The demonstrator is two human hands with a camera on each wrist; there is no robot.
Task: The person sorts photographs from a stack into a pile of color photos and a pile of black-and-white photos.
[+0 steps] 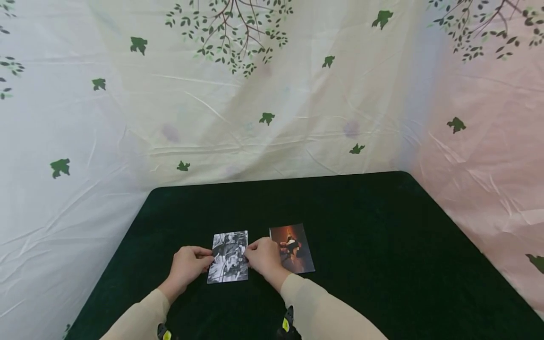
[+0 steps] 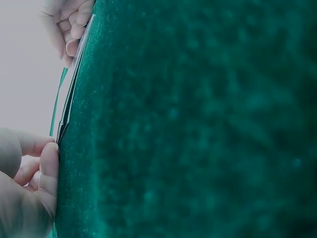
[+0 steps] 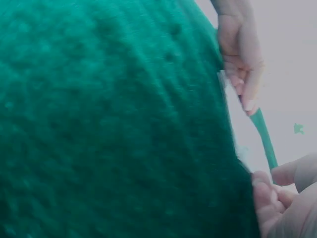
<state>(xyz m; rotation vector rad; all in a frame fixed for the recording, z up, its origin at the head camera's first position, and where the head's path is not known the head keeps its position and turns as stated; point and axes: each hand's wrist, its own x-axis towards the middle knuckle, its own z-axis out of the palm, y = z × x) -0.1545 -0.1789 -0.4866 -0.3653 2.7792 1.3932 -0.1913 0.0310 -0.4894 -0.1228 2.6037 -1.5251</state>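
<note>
A black-and-white photo print point(image 1: 230, 257) lies low over the dark green table, between both hands. My left hand point(image 1: 187, 265) pinches its left edge between thumb and fingers. At the opposite edge my right hand point(image 1: 265, 255) pinches the print with thumb and forefinger. Edge-on in the left wrist view, the print point(image 2: 74, 84) shows more than one thin layer, with the left hand point(image 2: 32, 183) on its near side. A colour print point(image 1: 297, 250) with an orange-brown picture lies just right, its left part covered by my right hand.
The dark green cloth-covered table point(image 1: 382, 226) has rounded far corners. Behind it hangs a pale curtain point(image 1: 238, 156) printed with branches and green leaves, and pinkish cloth point(image 1: 488, 165) hangs on the right.
</note>
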